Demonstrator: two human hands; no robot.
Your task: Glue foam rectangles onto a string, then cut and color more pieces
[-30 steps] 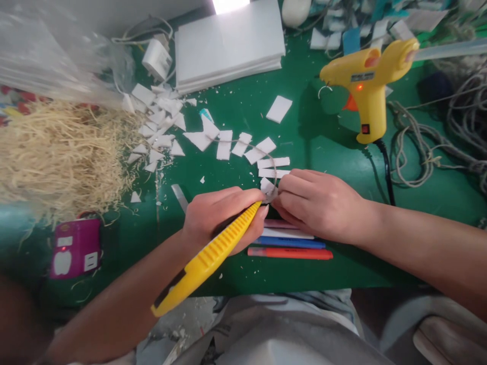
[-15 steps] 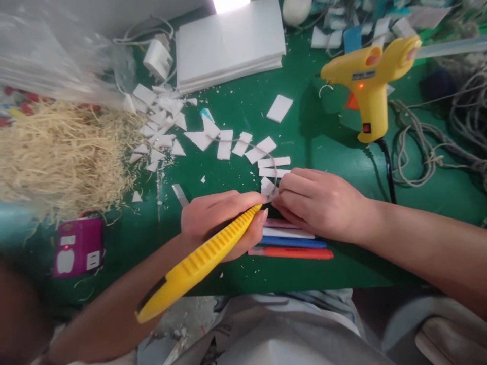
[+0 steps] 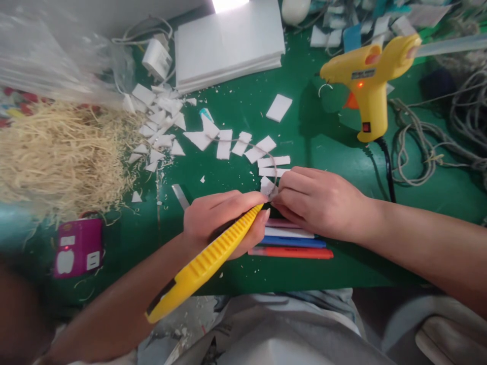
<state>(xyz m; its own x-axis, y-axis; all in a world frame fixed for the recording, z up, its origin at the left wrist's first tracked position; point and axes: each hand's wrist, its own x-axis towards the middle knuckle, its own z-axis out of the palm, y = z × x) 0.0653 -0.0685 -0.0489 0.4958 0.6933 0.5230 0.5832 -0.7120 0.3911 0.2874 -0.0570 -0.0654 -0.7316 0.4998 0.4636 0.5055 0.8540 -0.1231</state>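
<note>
While the fingers of the left hand close around a yellow cutter, its tip meets the curled fingers of the right hand, whose fingertips are bunched at the near end of a thin cord; whether they pinch it or press it down I cannot tell, as they hide the spot. From there the cord curves away and to the left across a row of white pieces. Just below the hands lie four markers, the orange marker nearest the body and the blue marker beside it. Farther out on the green table are a yellow glue gun, its red light lit, at right, stacked white boards at the back, and straw and a purple box at left.
</note>
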